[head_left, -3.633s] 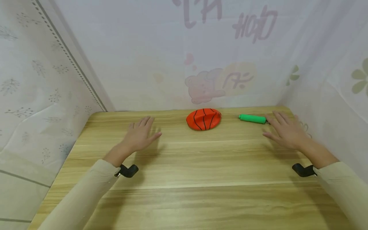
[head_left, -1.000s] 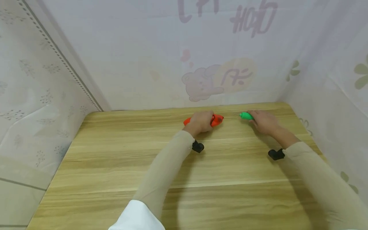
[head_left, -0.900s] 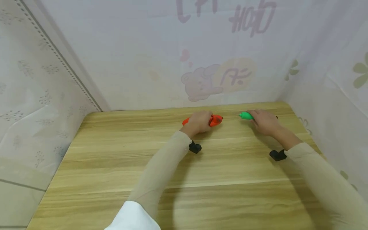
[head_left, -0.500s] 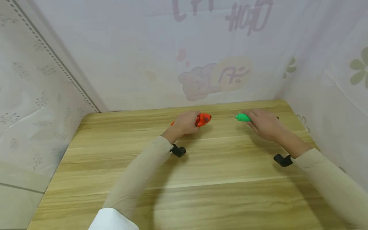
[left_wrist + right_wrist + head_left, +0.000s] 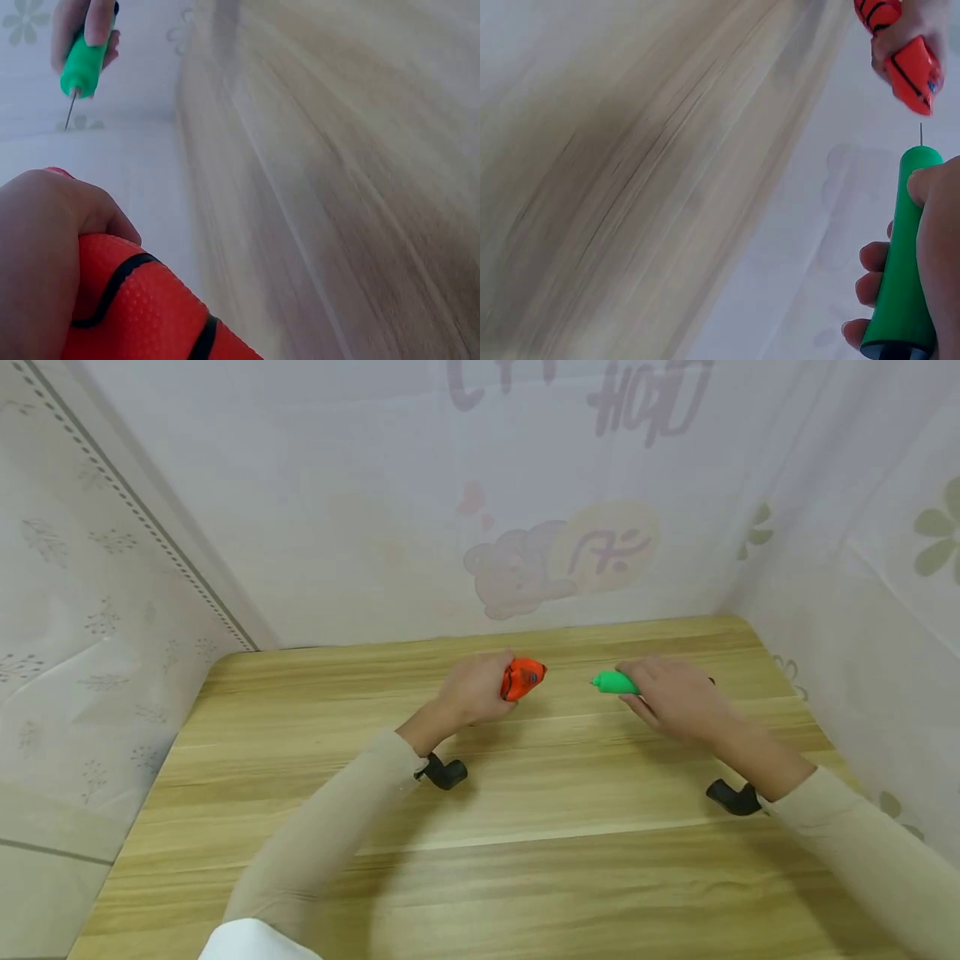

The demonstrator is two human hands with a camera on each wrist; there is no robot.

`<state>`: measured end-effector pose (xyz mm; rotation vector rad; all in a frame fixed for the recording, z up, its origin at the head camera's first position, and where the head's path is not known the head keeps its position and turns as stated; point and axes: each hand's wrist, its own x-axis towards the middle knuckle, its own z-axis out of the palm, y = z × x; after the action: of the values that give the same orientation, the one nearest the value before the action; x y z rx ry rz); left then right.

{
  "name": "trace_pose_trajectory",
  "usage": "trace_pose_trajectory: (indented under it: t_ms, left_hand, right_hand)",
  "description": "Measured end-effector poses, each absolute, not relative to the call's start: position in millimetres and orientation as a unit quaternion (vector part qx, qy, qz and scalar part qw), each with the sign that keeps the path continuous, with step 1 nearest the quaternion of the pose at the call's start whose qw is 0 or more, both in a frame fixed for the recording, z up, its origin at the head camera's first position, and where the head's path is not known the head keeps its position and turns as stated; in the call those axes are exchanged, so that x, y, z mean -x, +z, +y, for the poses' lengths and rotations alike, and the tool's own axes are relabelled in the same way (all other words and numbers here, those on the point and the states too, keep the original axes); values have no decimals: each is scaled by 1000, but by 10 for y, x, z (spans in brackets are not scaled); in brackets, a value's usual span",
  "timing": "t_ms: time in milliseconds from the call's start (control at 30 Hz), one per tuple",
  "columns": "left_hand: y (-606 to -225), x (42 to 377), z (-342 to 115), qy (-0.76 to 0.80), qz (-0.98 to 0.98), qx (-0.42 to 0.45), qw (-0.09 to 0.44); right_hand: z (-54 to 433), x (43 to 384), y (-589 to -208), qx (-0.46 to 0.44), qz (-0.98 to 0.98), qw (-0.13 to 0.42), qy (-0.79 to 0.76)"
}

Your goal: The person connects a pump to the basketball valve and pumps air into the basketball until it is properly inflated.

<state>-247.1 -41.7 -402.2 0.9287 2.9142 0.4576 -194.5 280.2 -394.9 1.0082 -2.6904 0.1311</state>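
My left hand (image 5: 472,690) grips a deflated red-orange toy basketball (image 5: 523,679) with black lines, squeezed and folded in the fist. In the left wrist view the pebbled skin of the ball (image 5: 154,311) bulges below the fingers. The right hand (image 5: 678,700) holds a green hand pump (image 5: 615,682), fingers wrapped round its barrel. A thin metal needle (image 5: 921,135) sticks out of the pump's tip and points towards the ball, with a gap between them. Both things are held above the table. A dark end of the pump (image 5: 896,349) shows in the right wrist view.
A wood-grain table (image 5: 480,893) lies beneath both hands. Pale printed cloth (image 5: 360,510) hangs behind it and along the sides. Each wrist carries a black camera mount (image 5: 446,773).
Both hands, at first spread over the table, have taken hold of the ball and the pump. In the last second both have lifted; the left shifted leftward, and the pump moved towards the ball.
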Motion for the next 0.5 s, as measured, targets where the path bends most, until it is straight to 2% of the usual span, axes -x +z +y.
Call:
trace_pose_trajectory:
  t_ms: [233,500]
  left_hand:
    - [-3973,2351,-385,152,944,-291,40]
    - [-3978,2297,-369,143,944,-295,33]
  right_hand:
    - [2658,1852,-3896,-360,-922,134,52]
    - [2575,1824,-3885,-360,-922,130,48]
